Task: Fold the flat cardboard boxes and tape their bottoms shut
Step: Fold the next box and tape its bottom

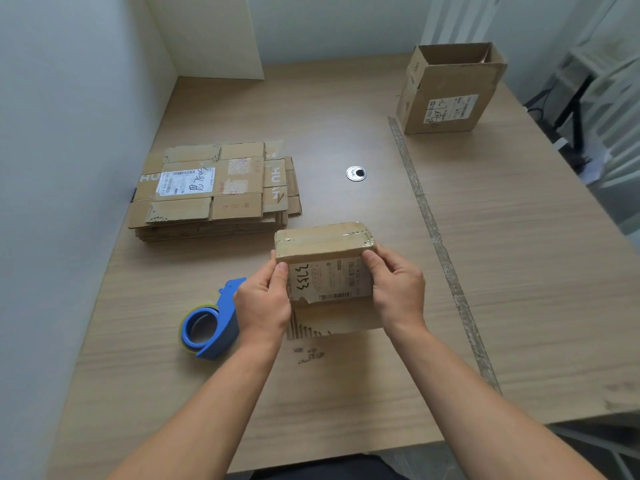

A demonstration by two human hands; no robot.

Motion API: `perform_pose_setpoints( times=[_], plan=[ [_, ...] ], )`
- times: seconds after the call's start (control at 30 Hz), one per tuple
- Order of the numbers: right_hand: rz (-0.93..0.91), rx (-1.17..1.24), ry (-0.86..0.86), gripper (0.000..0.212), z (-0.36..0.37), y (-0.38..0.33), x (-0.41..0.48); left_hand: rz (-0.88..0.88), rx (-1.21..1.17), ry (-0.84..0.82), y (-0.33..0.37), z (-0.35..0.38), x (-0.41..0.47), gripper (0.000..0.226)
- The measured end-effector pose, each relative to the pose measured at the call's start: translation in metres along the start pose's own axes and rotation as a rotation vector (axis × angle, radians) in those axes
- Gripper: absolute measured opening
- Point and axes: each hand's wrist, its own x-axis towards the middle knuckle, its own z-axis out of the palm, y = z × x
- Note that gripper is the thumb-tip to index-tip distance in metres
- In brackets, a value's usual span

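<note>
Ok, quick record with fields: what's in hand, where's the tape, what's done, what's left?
held: small box, left hand and right hand gripping its sides
box state: folded, tape across the upturned end
tape dispenser: blue, on table beside left hand, unheld
flat boxes: stacked, far left
open box: upright, far right of table

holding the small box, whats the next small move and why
Probably flip the box upright and set it aside: tape runs across its upturned bottom, the left hand and right hand grip its sides, and the tape dispenser lies on the table.
</note>
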Motion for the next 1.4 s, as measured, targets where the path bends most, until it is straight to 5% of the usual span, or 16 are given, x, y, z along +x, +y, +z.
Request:
perform_pose_setpoints(
  times=[0.17,0.33,0.57,0.73,0.9,1.17,1.4],
  plan=[
    [0.217,0.276,-0.289,0.032,-0.012,0.0,0.001,-0.049,-0.064,-0.227,-0.006,-0.011,0.007,0.057],
    [0.122,0.005,-0.566,0.055,-0.032,0.005,0.009,-0.089,-0.07,-0.388,-0.003,-0.019,0.015,0.06],
    [0.207,-0.011,-0.437,0.027,-0.043,-0.003,0.014,-0.152,-0.088,-0.462,-0.003,-0.029,0.02,0.034],
    [0.23,0.114,-0.524,0.034,-0.05,0.001,0.01,-0.207,-0.24,-0.602,-0.009,-0.038,0.015,0.056],
    [0.171,-0.07,-0.531,0.043,-0.047,-0.001,0.007,-0.111,-0.174,-0.551,-0.015,-0.04,0.011,0.064],
    [0.359,0.171,-0.456,0.054,-0.043,0.003,0.008,-0.214,-0.199,-0.595,-0.025,-0.042,0.017,0.055],
    [0.278,-0.129,-0.531,0.048,-0.043,0.019,0.008,-0.292,-0.117,-0.59,-0.037,-0.035,0.013,0.04]
  ],
)
